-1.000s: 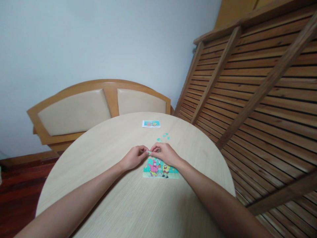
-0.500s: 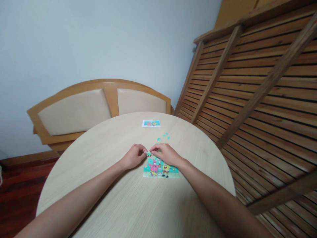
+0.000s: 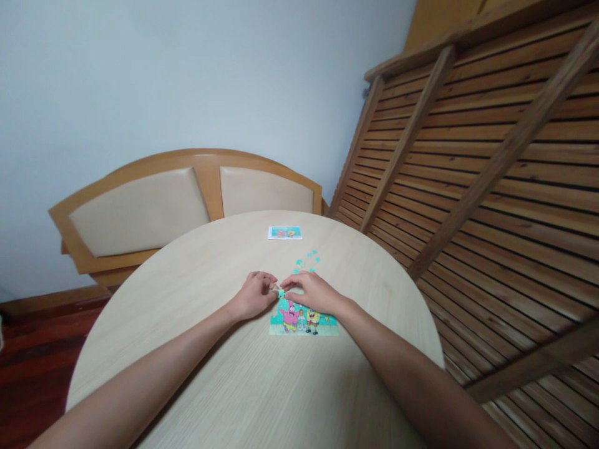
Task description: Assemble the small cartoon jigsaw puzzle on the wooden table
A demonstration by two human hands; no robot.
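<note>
A partly assembled jigsaw puzzle with a pink starfish and a yellow square cartoon figure lies on the table before me. At its upper left edge is a small green puzzle piece, between my two hands. My left hand comes from the left, its thumb and fingers closed at the left side of that piece. From the right, my right hand pinches the piece with thumb and forefinger and covers the puzzle's upper right part. Whether the piece is joined to its neighbours cannot be made out.
Several loose green puzzle pieces lie just beyond my right hand. Farther back rests a small picture card with the same figures. The round wooden table stands near a padded headboard and leaning wooden slats.
The green piece between my hands sits slightly lower, nearer the puzzle. My left fingers have loosened a little and my right fingertips have shifted around the piece.
</note>
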